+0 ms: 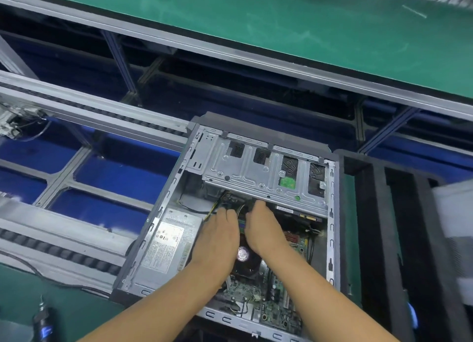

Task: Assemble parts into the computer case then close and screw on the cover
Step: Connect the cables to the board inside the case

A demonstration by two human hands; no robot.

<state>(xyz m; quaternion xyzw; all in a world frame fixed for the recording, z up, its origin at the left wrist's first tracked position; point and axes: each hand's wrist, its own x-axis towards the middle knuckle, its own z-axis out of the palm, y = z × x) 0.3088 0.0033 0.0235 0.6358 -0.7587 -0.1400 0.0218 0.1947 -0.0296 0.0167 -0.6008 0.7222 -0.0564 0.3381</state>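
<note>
Case (331, 239) lies on its side, open side up, on the near bench, its left corner reaching out over the conveyor rails (89, 111). Both hands are inside it, side by side and nearly touching, above the CPU fan (243, 254).

L hand (217, 239): fingers bent, tips buried in the black & yellow cables (227, 204) just under the drive cage (256, 167). Can't tell if it grips a cable or only touches one.

R hand (266, 229): fingers curled down, tips out of sight at the cage's lower edge. Can't tell what, if anything, it has hold of.

PSU (166, 242) sits along the case's left wall, label up, just beside the L hand. Mobo (271, 306) covers the case floor at the near end, between and under both forearms.

Black foam tray (399, 226) stands right against the case on the R side. Screwdriver (43, 318) stands at bottom left on the green mat (76, 303), well apart from the case, blurred. Far bench (281, 22) w/ green top runs across the upper frame, beyond the rails.
</note>
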